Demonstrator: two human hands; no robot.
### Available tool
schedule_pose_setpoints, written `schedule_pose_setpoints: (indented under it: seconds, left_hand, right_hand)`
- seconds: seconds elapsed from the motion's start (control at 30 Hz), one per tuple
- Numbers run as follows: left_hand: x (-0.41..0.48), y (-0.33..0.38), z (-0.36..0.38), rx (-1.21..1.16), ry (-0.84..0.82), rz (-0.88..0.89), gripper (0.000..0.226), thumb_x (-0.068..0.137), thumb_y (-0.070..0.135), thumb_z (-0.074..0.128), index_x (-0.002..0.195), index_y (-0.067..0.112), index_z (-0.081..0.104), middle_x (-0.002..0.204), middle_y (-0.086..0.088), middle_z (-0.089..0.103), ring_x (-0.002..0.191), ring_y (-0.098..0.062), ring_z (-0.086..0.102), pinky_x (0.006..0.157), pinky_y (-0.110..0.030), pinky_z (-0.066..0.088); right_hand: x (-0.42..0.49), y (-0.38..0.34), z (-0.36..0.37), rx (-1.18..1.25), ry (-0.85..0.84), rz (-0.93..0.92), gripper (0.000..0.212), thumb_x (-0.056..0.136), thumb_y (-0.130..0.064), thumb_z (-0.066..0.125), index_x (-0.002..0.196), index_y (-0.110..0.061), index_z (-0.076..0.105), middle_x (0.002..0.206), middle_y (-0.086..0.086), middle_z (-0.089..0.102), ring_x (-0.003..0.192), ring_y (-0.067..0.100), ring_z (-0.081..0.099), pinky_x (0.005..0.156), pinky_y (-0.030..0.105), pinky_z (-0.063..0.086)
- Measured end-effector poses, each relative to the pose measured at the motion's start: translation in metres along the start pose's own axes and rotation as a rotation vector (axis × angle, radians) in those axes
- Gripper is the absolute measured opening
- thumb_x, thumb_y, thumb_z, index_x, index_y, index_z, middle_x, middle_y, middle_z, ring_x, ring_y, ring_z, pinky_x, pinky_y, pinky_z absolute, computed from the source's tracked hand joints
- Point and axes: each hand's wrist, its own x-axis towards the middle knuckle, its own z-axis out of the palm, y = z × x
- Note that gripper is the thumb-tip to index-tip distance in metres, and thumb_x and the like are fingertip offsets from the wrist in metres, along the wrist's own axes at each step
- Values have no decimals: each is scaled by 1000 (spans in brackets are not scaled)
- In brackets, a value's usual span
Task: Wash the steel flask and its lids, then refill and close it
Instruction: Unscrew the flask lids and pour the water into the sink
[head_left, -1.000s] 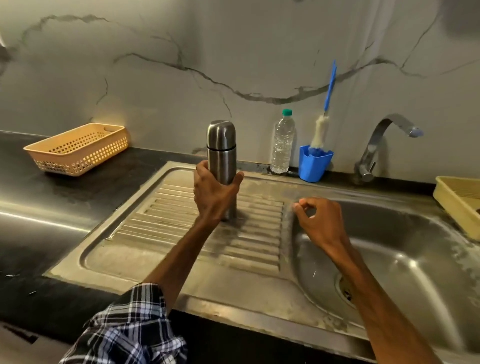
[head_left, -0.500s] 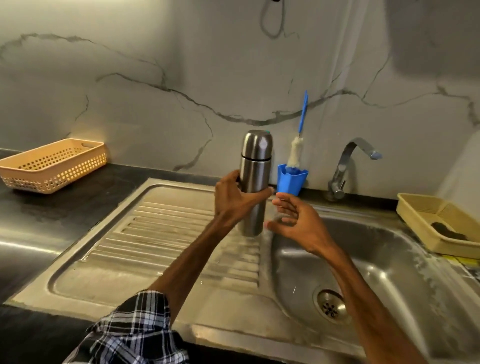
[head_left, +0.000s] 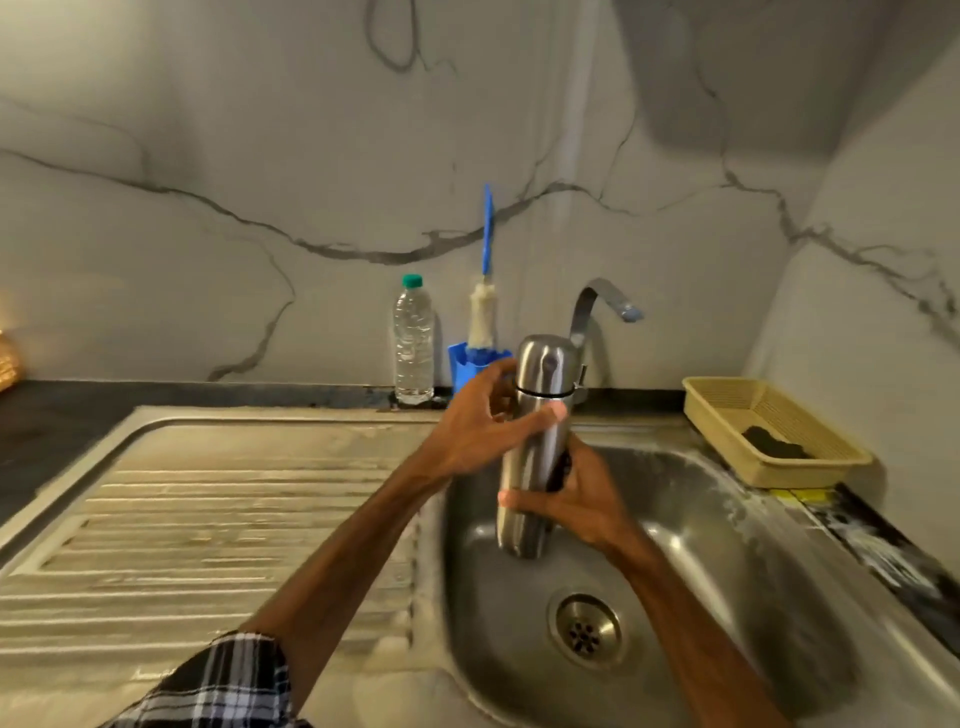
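In the head view, the steel flask (head_left: 525, 462) is hanging just right of the frame's centre, above the sink basin (head_left: 727, 545) and in front of the tap (head_left: 597, 301). It is touching neither. Its long axis is running nearly upright, the top leaning slightly right, with the outer lid (head_left: 548, 364) still seated at the upper end.

The left grip (head_left: 483, 431) is wrapping the flask's upper body from the left, its thumb lying across the front just below the lid seam. The right grip (head_left: 576, 499) is clasping the lower body from the right, thumb across the front. The lid is sitting directly above the left grip, so that hand is nearer to it. Unscrewing looks like the coming move, with the right grip steadying the body.

Half a second earlier the left grip alone was holding the flask over the edge of the draining board (head_left: 234, 519), with the right one open beside it. A second earlier the flask was standing on that board.

The water bottle (head_left: 413, 343) and bottle brush (head_left: 485, 312) are standing at the wall on the bench (head_left: 52, 415), behind the flask.
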Motion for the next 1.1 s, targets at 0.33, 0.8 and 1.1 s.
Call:
schedule_pose_setpoints:
  seconds: [0.33, 0.8, 1.1]
  left_hand:
    - [-1, 0, -9, -93, -63, 123, 43, 90, 29, 73, 128, 13, 64, 115, -2, 75, 107, -15, 72, 93, -31, 58]
    - [-1, -3, -11, -101, -142, 135, 47, 90, 25, 73, 133, 12, 60, 115, -4, 73, 108, -18, 70, 93, -32, 58]
    - [-15, 2, 44, 77, 371, 90, 42, 80, 42, 83, 110, 31, 57, 89, 26, 59, 81, 19, 60, 69, -3, 48]
  right_hand:
    - [3, -10, -4, 57, -36, 30, 86, 59, -45, 93, 134, -29, 54, 122, -6, 68, 109, 11, 67, 91, 37, 59]
    - [2, -2, 3, -181, 28, -71, 65, 64, -37, 93, 119, -24, 62, 106, -6, 72, 94, 7, 70, 83, 31, 61]
    - [7, 9, 12, -318, 287, -60, 51, 63, -43, 89, 104, -28, 63, 93, -14, 69, 83, 2, 67, 78, 23, 57]
